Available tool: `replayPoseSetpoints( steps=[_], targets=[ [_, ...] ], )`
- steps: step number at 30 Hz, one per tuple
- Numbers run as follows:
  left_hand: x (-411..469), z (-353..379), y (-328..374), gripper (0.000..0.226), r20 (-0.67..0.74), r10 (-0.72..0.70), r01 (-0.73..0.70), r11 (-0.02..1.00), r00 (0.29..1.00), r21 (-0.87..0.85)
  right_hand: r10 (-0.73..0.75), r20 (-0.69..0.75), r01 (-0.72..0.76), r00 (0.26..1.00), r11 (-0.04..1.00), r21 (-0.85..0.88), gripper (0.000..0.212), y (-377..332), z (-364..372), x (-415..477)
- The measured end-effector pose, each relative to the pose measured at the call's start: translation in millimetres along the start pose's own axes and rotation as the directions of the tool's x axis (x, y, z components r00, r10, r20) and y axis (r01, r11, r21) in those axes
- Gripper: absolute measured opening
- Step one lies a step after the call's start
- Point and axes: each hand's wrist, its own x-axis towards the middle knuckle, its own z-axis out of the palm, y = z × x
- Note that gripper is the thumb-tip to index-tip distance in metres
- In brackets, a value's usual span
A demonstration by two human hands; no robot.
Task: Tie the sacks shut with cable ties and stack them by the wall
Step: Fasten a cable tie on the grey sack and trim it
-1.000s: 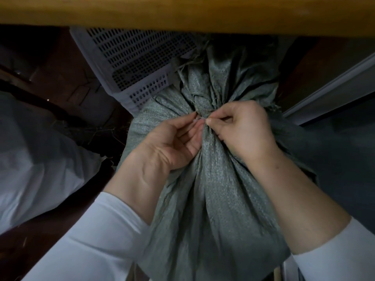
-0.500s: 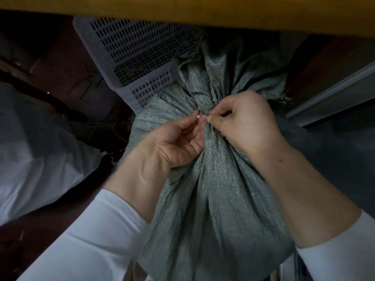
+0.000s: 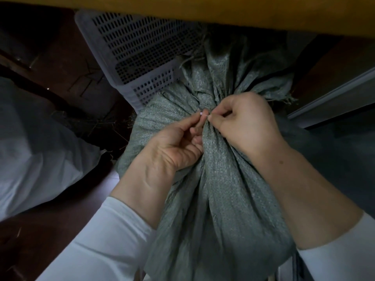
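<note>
Head view: left hand (image 3: 174, 145) and right hand (image 3: 243, 122) pinch a thin white cable tie (image 3: 203, 114) at the gathered neck of the grey-green woven sack (image 3: 219, 189), where a fingertip slip could loosen it.

Dim, cool indoor light; grey-green woven sack (image 3: 223, 199) mid-frame lit best, upper left corner near black. Wide-angle bending at edges. Blurred yellow-orange band (image 3: 203, 9) along top.

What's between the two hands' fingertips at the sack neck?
Head view: a bit of white cable tie, pinched by the left hand and right hand against the green sack.
</note>
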Motion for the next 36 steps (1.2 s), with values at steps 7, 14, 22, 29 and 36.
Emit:
replayPoseSetpoints(
  steps=[7,14,22,29,36],
  targets=[
    [-2.2,1.7,2.3,0.04,-0.078,0.01,-0.006,0.998,0.997,0.057,0.031,0.002,-0.031,1.0,0.995,0.097,0.012,2.9,2.4,1.5],
    [-10.3,-4.7,0.0,0.04,-0.091,-0.003,0.011,0.996,0.996,0.093,0.038,0.046,-0.041,0.998,0.996,0.078,0.011,1.0,0.8,0.0],
    [-13.5,-5.7,-1.3,0.036,-0.088,-0.004,0.012,0.996,0.996,0.091,0.01,0.139,-0.013,0.99,1.0,0.018,0.014,-7.0,-8.1,2.4],
    [-16.4,-5.9,-2.1,0.023,-0.109,0.012,0.007,0.986,0.994,0.169,0.026,0.172,-0.027,0.985,1.0,0.001,0.011,-8.8,-11.2,0.5],
    [-16.8,-10.0,-3.4,0.04,-0.08,0.002,0.01,0.987,0.997,0.159,0.032,0.202,-0.021,0.979,0.998,-0.058,0.012,-14.4,-16.0,-1.9]
  ],
)
